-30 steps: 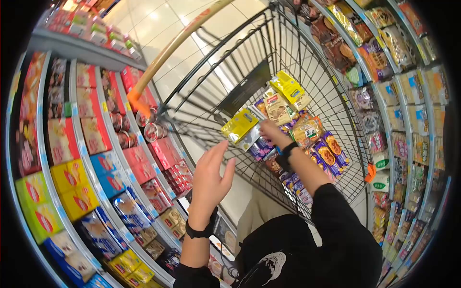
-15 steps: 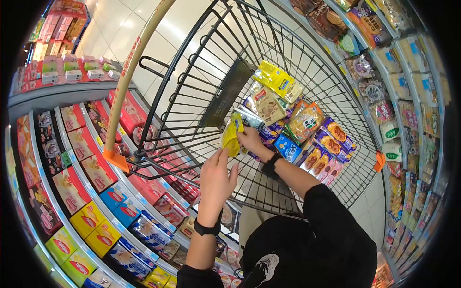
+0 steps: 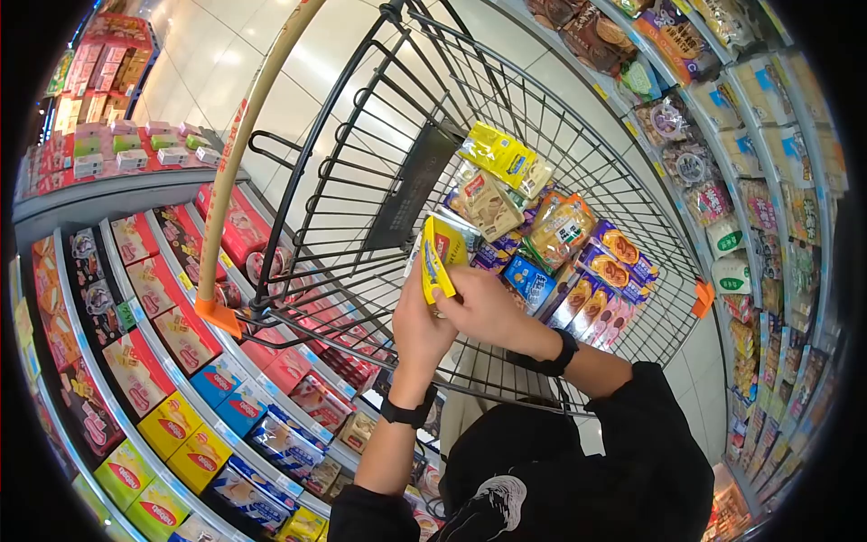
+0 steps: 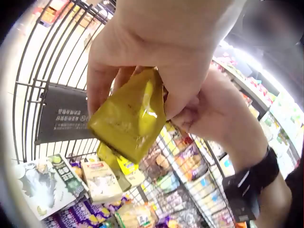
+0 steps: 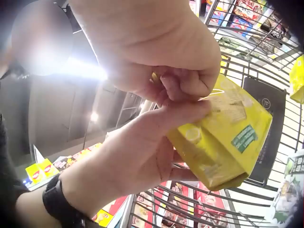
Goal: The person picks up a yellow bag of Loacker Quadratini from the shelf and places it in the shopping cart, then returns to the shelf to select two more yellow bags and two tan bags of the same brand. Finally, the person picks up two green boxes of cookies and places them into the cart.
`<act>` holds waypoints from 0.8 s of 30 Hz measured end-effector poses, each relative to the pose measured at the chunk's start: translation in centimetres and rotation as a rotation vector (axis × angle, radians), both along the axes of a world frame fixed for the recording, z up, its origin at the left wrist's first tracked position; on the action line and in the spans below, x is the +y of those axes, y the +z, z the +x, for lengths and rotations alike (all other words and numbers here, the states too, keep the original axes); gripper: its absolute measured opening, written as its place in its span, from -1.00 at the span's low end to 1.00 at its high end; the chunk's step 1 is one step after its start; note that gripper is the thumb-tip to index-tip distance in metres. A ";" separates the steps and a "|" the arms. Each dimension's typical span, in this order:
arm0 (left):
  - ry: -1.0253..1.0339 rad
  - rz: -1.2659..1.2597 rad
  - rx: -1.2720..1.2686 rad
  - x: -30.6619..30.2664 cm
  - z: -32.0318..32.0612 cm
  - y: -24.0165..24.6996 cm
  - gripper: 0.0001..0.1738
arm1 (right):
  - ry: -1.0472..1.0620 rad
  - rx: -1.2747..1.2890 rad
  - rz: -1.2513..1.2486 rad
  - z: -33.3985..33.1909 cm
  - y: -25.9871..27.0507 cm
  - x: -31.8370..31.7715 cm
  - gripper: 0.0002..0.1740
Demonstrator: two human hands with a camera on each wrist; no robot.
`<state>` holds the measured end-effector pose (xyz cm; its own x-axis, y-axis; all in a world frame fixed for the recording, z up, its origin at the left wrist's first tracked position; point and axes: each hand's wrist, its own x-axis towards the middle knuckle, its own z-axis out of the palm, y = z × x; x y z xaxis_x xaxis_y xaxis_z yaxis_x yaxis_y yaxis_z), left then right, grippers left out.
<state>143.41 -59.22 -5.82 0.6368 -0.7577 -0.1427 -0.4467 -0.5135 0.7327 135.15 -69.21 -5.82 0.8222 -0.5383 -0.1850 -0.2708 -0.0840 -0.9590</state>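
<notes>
Yellow glossy packet point(image 3: 437, 262) | above shopping cart point(image 3: 402, 203), inside its person-side edge | left hand point(image 3: 420, 330): fingers clamped round packet | right hand point(image 3: 492, 309): fingers pinching its end | probably best: steady left, light pinch, no crushing

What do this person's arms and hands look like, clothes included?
The left hand and right hand are ungloved. Each wears a black strap at the wrist, the right one with a dark box. The black sleeves stop well short of them.

Stocked shelves point(image 3: 108, 194) and trolley point(image 3: 411, 185) show a shop.
</notes>
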 end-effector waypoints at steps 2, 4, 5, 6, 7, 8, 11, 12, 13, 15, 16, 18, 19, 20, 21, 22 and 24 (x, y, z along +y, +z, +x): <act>0.003 0.027 0.041 0.0 0.3 0.3 -0.24 | 0.026 0.017 0.000 0.0 0.0 -0.3 -0.73; -0.005 0.064 0.035 -0.2 0.4 0.7 -0.27 | 0.051 0.035 0.001 0.0 0.1 -0.4 -0.73; -0.006 0.069 0.036 -0.2 0.3 0.9 -0.27 | 0.056 0.011 -0.047 0.0 0.2 -0.5 -0.77; -0.005 0.098 0.097 -0.1 0.3 1.2 -0.32 | 0.060 -0.014 -0.093 0.0 0.3 -0.5 -0.81; -0.004 0.125 0.157 -0.1 0.3 1.3 -0.37 | 0.059 -0.014 -0.089 0.0 0.4 -0.8 -0.81; 0.034 0.135 0.205 0.0 0.2 1.3 -0.52 | 0.137 -0.062 0.062 -0.1 0.5 -1.3 -0.80; 0.046 0.222 0.364 1.1 0.5 0.8 -0.63 | 0.184 -0.130 0.529 -0.3 -0.5 -2.8 -0.80; 0.130 0.232 0.500 1.6 0.4 0.0 -0.63 | 0.151 -0.148 0.847 -0.4 -1.1 -3.3 -0.81; 0.140 0.237 0.499 1.9 0.1 -0.7 -0.63 | 0.040 -0.112 0.910 -0.5 -1.9 -4.4 -0.81; 0.275 0.071 0.619 2.3 -0.6 -1.4 -0.57 | -0.275 -0.233 1.129 -0.6 -5.6 -7.1 -0.78; 0.361 0.006 0.654 2.0 -0.9 -1.3 -0.58 | -0.482 -0.304 1.128 -0.5 -9.1 -8.4 -0.76; 0.346 0.031 0.573 1.6 -0.3 0.1 -0.60 | -0.868 -0.236 1.072 -0.9 -13.5 -11.4 -0.85; 0.319 0.058 0.500 1.5 -0.1 0.8 -0.61 | -0.966 -0.185 0.971 -1.0 -16.5 -12.2 -0.83; 0.332 0.061 0.521 1.6 0.0 1.2 -0.67 | -0.969 -0.054 0.930 -1.1 -18.4 -12.7 -0.73; 0.340 0.059 0.516 1.7 0.0 1.4 -0.67 | -0.959 -0.054 0.933 -1.2 -21.1 -13.1 -0.73; 0.352 -0.010 0.509 1.9 -0.1 1.7 -0.69 | -0.921 0.023 0.917 -1.5 -24.1 -13.4 -0.73; 0.385 -0.131 0.487 1.8 -0.6 2.3 -0.74 | -0.831 0.100 0.781 -2.0 -27.6 -13.6 -0.78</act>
<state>142.82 -57.41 -3.52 0.7527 -0.5180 -0.4064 0.1524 -0.4634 0.8730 133.18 -82.81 -33.39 0.2292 -0.6176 -0.7524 -0.0420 0.7660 -0.6415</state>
